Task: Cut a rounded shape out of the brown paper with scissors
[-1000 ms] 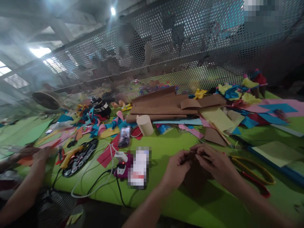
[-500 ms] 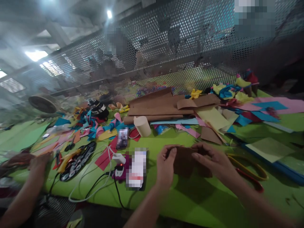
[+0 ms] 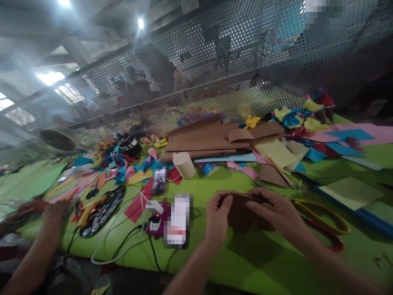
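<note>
A piece of dark brown paper (image 3: 245, 213) is held up just over the green tabletop, gripped at both sides. My left hand (image 3: 218, 213) pinches its left edge, thumb in front and fingers behind. On the opposite side, my right hand (image 3: 272, 207) closes on the upper right part with the thumb across the front. The paper's top edge looks folded, and its back is hidden from me. Right beside my right hand lie scissors (image 3: 325, 215) with yellow and red handles. A phone (image 3: 178, 221) lies to the left of my left hand.
A white roll (image 3: 184, 165) stands before brown paper sheets (image 3: 202, 139). Coloured scraps (image 3: 123, 166) cover the table's back. A glue gun (image 3: 93, 209), cables and a purple power socket (image 3: 158, 225) lie left. Another person's hands (image 3: 52, 209) work at far left. A perforated metal screen (image 3: 196, 69) rises behind.
The view has shifted slightly. My hands keep their hold on the brown paper, its top edge now tipped a little. The other person's hands at the left moved slightly.
</note>
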A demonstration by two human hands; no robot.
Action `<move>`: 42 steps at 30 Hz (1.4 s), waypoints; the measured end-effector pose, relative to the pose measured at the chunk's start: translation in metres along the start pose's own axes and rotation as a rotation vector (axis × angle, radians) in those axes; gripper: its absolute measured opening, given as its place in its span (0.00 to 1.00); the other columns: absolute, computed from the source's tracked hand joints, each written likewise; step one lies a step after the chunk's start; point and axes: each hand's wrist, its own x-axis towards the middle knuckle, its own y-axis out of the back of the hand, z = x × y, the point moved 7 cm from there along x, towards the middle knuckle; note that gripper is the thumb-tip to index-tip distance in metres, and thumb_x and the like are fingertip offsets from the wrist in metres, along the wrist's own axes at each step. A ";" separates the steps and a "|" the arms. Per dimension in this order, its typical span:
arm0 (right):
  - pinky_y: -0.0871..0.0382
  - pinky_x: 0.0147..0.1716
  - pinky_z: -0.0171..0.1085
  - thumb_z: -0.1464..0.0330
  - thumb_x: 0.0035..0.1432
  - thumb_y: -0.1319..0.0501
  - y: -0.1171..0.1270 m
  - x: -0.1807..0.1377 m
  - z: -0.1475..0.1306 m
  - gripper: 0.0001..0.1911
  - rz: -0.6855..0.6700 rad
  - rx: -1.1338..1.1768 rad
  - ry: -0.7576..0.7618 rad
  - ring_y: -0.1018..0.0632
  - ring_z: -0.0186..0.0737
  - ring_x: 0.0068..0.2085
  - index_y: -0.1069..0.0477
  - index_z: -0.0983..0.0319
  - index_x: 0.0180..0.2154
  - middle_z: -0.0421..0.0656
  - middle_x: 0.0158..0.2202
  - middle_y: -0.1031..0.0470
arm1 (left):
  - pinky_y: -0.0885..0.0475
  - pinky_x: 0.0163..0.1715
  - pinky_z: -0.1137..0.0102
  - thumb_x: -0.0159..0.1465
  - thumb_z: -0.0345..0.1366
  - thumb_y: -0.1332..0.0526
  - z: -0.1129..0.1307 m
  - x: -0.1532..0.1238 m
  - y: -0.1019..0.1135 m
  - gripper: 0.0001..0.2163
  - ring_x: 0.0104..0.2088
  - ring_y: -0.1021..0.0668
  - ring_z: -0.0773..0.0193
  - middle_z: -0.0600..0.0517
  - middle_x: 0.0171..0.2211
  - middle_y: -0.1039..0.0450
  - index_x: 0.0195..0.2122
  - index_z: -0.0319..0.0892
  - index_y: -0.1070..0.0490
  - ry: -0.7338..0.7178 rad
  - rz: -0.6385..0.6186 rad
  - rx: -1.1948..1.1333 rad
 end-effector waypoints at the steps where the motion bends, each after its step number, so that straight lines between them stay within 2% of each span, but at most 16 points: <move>1: 0.29 0.24 0.36 0.51 0.53 0.31 -0.001 0.000 0.000 0.17 -0.001 -0.007 0.010 0.23 0.41 0.27 0.21 0.58 0.31 0.41 0.26 0.22 | 0.26 0.43 0.65 0.59 0.41 0.32 0.001 0.000 0.000 0.08 0.38 0.20 0.57 0.49 0.33 0.18 0.32 0.42 0.21 -0.015 -0.004 0.030; 5: 0.28 0.25 0.36 0.49 0.57 0.33 0.002 -0.001 0.001 0.20 0.045 -0.071 0.074 0.24 0.41 0.27 0.22 0.58 0.28 0.41 0.24 0.23 | 0.28 0.42 0.66 0.60 0.39 0.34 0.002 -0.001 -0.002 0.06 0.39 0.21 0.58 0.49 0.34 0.19 0.32 0.42 0.20 -0.059 -0.028 0.114; 8: 0.29 0.25 0.36 0.51 0.58 0.34 0.006 -0.002 -0.001 0.18 0.069 -0.156 0.127 0.23 0.41 0.26 0.22 0.57 0.27 0.41 0.24 0.22 | 0.28 0.42 0.66 0.60 0.39 0.35 0.000 -0.001 -0.002 0.07 0.39 0.21 0.57 0.50 0.33 0.20 0.34 0.42 0.20 -0.010 -0.054 0.139; 11: 0.30 0.25 0.36 0.53 0.60 0.36 0.005 -0.004 -0.002 0.17 0.046 -0.232 0.160 0.23 0.42 0.26 0.22 0.58 0.27 0.41 0.24 0.22 | 0.28 0.42 0.66 0.60 0.39 0.35 0.001 -0.002 -0.004 0.07 0.39 0.22 0.57 0.49 0.34 0.19 0.35 0.42 0.20 0.001 -0.097 0.221; 14: 0.31 0.26 0.36 0.57 0.61 0.36 0.002 -0.006 -0.002 0.14 0.007 -0.271 0.190 0.23 0.41 0.26 0.22 0.58 0.29 0.41 0.25 0.21 | 0.29 0.42 0.66 0.60 0.40 0.35 0.006 -0.003 -0.005 0.08 0.39 0.22 0.57 0.49 0.34 0.19 0.34 0.42 0.21 -0.075 -0.125 0.309; 18: 0.31 0.26 0.36 0.57 0.58 0.35 0.000 -0.005 0.003 0.13 -0.005 -0.205 0.108 0.23 0.42 0.27 0.21 0.58 0.30 0.41 0.25 0.21 | 0.29 0.41 0.66 0.61 0.42 0.35 0.007 -0.002 -0.003 0.09 0.37 0.22 0.58 0.49 0.32 0.21 0.31 0.42 0.22 -0.118 -0.091 0.320; 21: 0.31 0.24 0.36 0.53 0.53 0.32 0.003 -0.004 0.006 0.16 0.036 -0.094 -0.007 0.24 0.42 0.27 0.22 0.58 0.28 0.41 0.24 0.22 | 0.29 0.40 0.66 0.62 0.43 0.36 0.008 -0.001 0.001 0.10 0.36 0.22 0.58 0.50 0.31 0.21 0.31 0.42 0.22 -0.129 -0.045 0.297; 24: 0.33 0.23 0.36 0.50 0.51 0.31 0.006 -0.003 0.008 0.18 0.058 -0.030 -0.061 0.26 0.40 0.25 0.23 0.59 0.27 0.41 0.23 0.24 | 0.30 0.39 0.67 0.62 0.43 0.36 0.010 0.000 0.002 0.10 0.36 0.23 0.59 0.50 0.31 0.22 0.31 0.42 0.23 -0.139 -0.045 0.293; 28: 0.35 0.24 0.36 0.47 0.52 0.32 0.013 -0.001 0.015 0.21 0.094 -0.037 -0.075 0.28 0.39 0.26 0.24 0.59 0.28 0.41 0.24 0.26 | 0.30 0.38 0.67 0.60 0.42 0.35 0.011 0.002 0.002 0.09 0.34 0.24 0.60 0.51 0.29 0.24 0.30 0.42 0.23 -0.145 -0.062 0.290; 32: 0.39 0.20 0.35 0.43 0.52 0.33 0.016 0.000 0.020 0.25 0.102 -0.067 -0.102 0.32 0.37 0.22 0.26 0.58 0.27 0.38 0.20 0.30 | 0.32 0.36 0.68 0.58 0.41 0.35 0.009 0.005 0.004 0.08 0.31 0.26 0.62 0.52 0.27 0.26 0.28 0.42 0.25 -0.103 -0.108 0.303; 35: 0.36 0.22 0.36 0.44 0.54 0.34 0.015 -0.001 0.009 0.24 0.090 -0.124 -0.028 0.30 0.38 0.24 0.25 0.58 0.26 0.39 0.21 0.29 | 0.32 0.35 0.69 0.58 0.40 0.36 0.009 0.006 0.003 0.07 0.31 0.27 0.62 0.52 0.26 0.26 0.27 0.42 0.24 -0.081 -0.195 0.374; 38: 0.33 0.27 0.37 0.47 0.56 0.35 0.014 -0.002 0.001 0.21 0.090 -0.179 0.032 0.27 0.41 0.27 0.24 0.58 0.27 0.41 0.24 0.26 | 0.33 0.35 0.68 0.59 0.39 0.36 0.014 0.006 0.002 0.07 0.33 0.26 0.61 0.51 0.28 0.25 0.28 0.42 0.23 -0.152 -0.235 0.446; 40: 0.31 0.29 0.38 0.48 0.56 0.35 0.015 -0.001 0.003 0.20 0.086 -0.160 0.018 0.24 0.43 0.30 0.24 0.58 0.30 0.42 0.27 0.23 | 0.33 0.35 0.68 0.59 0.40 0.35 0.016 0.006 0.002 0.08 0.32 0.26 0.61 0.51 0.27 0.26 0.27 0.42 0.23 -0.181 -0.211 0.428; 42: 0.29 0.30 0.38 0.48 0.55 0.34 0.012 0.000 0.010 0.20 0.027 -0.114 -0.030 0.22 0.45 0.33 0.23 0.58 0.33 0.43 0.31 0.21 | 0.33 0.33 0.69 0.58 0.42 0.34 0.015 0.008 0.008 0.10 0.31 0.27 0.62 0.52 0.26 0.27 0.26 0.42 0.24 -0.162 -0.119 0.358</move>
